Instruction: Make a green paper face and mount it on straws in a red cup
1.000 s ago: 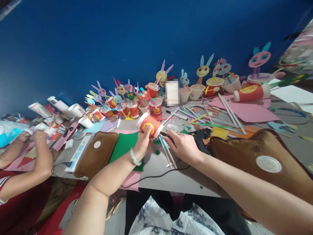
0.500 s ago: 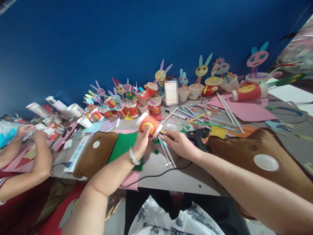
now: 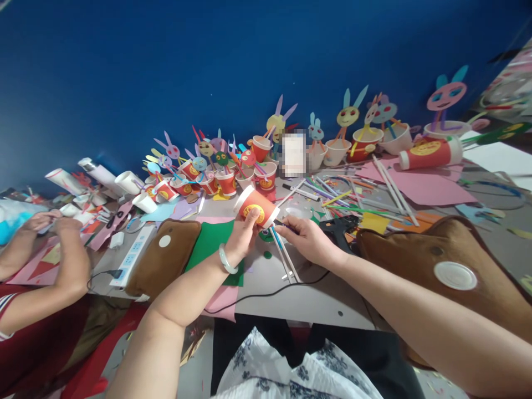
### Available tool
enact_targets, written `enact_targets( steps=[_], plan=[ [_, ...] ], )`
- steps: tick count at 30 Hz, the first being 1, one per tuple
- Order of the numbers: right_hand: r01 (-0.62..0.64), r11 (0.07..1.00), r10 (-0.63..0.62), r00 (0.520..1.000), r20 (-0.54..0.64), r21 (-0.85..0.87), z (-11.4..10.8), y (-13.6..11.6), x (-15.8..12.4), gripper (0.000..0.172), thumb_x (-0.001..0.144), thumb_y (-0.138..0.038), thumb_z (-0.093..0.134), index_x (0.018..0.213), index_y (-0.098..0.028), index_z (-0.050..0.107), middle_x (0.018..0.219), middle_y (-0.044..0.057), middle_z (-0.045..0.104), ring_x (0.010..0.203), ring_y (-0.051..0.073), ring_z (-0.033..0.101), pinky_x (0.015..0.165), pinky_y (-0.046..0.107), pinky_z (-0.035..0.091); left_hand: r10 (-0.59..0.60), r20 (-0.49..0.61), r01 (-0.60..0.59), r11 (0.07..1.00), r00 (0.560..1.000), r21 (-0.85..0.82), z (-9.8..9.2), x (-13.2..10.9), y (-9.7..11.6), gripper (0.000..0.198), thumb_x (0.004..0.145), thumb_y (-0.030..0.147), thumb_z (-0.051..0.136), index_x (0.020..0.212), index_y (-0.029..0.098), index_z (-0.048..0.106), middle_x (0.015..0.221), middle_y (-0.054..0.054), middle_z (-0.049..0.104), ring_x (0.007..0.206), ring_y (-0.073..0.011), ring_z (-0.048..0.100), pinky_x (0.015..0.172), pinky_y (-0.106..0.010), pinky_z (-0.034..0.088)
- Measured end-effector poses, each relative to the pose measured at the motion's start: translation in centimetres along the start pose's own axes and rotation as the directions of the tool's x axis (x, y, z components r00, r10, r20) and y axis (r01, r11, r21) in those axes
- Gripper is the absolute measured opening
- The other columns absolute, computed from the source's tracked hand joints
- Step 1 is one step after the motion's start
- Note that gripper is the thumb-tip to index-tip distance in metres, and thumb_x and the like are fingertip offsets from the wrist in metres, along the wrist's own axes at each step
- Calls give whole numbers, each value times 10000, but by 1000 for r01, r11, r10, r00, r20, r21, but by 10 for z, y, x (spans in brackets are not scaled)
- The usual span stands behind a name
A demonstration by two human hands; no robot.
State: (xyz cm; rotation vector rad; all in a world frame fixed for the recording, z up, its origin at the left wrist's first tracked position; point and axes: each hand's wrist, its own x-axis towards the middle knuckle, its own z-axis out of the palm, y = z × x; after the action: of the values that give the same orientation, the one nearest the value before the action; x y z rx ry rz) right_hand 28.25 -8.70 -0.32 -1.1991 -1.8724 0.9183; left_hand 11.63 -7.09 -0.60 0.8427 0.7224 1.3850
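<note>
My left hand (image 3: 242, 239) is wrapped round a red paper cup (image 3: 262, 210) with a yellow emblem, tilted on its side above the table. At the cup's right end, my right hand (image 3: 312, 241) pinches a thin dark tool (image 3: 284, 224). Its tip meets the cup there, but its kind is hard to make out. Below the cup lie white sticks (image 3: 286, 257) and a green paper piece (image 3: 267, 255). A black glue gun (image 3: 338, 233) rests just right of my right hand.
Paper cups with rabbit-faced figures (image 3: 349, 116) line the blue wall. Brown cushions (image 3: 390, 249) lie on both sides, and a power strip (image 3: 132, 260) is at left. A black cord (image 3: 266, 295) crosses the table front. A co-worker's hands (image 3: 62, 221) are busy at far left.
The view has shifted slightly. Both hands keep their grip, with the cup and the dark tool held together in nearly the same pose.
</note>
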Motion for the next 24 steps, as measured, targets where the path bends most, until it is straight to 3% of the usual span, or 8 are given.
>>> enact_targets(
  steps=[3, 7, 9, 11, 13, 15, 20, 24],
  plan=[
    [28, 982, -45, 995, -89, -184, 1, 2, -2, 383, 912, -493, 503, 663, -212, 426, 570, -35, 386, 538, 114, 337, 540, 265, 256, 10, 5, -10, 1000, 1000, -13, 0, -1, 2, 482, 648, 476, 861, 970, 190, 645, 880, -8, 698, 811, -152, 675, 827, -301, 513],
    [19, 925, -86, 984, -159, -380, 2, 4, -4, 298, 913, -458, 511, 752, -208, 536, 578, -13, 445, 531, 132, 389, 551, 279, 238, 18, 16, -18, 1000, 1000, 10, -1, -2, 4, 444, 653, 439, 867, 951, 193, 647, 879, -4, 698, 803, -147, 677, 815, -300, 517],
    [18, 959, -59, 989, -138, -284, 3, 4, -3, 316, 904, -474, 526, 737, -205, 531, 585, -13, 448, 539, 129, 395, 552, 273, 250, 7, 25, -7, 1000, 1000, 22, -2, 0, 5, 471, 645, 465, 867, 958, 190, 647, 891, -16, 700, 816, -158, 681, 815, -308, 520],
    [-31, 999, 31, 999, -31, -21, 4, 3, -2, 378, 898, -530, 522, 703, -207, 489, 569, -32, 413, 515, 110, 353, 526, 261, 253, -15, 31, 14, 1000, 999, 27, -3, 1, 5, 506, 640, 490, 863, 977, 180, 647, 905, -31, 701, 815, -164, 681, 804, -311, 523],
    [-156, 954, 123, 983, 139, 257, 5, 2, 0, 425, 896, -603, 487, 726, -214, 476, 548, -62, 347, 480, 93, 275, 485, 251, 220, -30, 31, 29, 999, 999, 23, -5, 3, 4, 525, 645, 496, 860, 1002, 177, 644, 909, -34, 700, 802, -161, 678, 781, -304, 524],
    [-242, 895, 167, 961, 220, 374, 6, 1, 1, 448, 889, -641, 467, 752, -215, 477, 546, -79, 304, 474, 87, 227, 467, 249, 189, -32, 33, 32, 999, 999, 16, -6, 4, 3, 521, 653, 495, 855, 1007, 178, 641, 899, -27, 699, 786, -156, 674, 757, -291, 522],
    [-100, 992, 102, 994, -27, 76, 6, 1, 0, 381, 844, -525, 577, 678, -199, 472, 592, -43, 385, 569, 105, 330, 525, 254, 263, -83, 29, 84, 996, 996, -29, -8, 7, 2, 480, 685, 540, 819, 944, 173, 650, 813, -20, 697, 713, -154, 662, 700, -277, 510],
    [-65, 998, 65, 997, -53, -13, 6, 1, -1, 350, 848, -490, 568, 678, -200, 472, 588, -44, 378, 577, 108, 337, 526, 254, 276, -174, -87, 168, 983, 981, -69, -8, 13, 9, 527, 788, 639, 675, 974, 146, 665, 835, -62, 722, 691, -170, 670, 660, -281, 514]
  ],
)
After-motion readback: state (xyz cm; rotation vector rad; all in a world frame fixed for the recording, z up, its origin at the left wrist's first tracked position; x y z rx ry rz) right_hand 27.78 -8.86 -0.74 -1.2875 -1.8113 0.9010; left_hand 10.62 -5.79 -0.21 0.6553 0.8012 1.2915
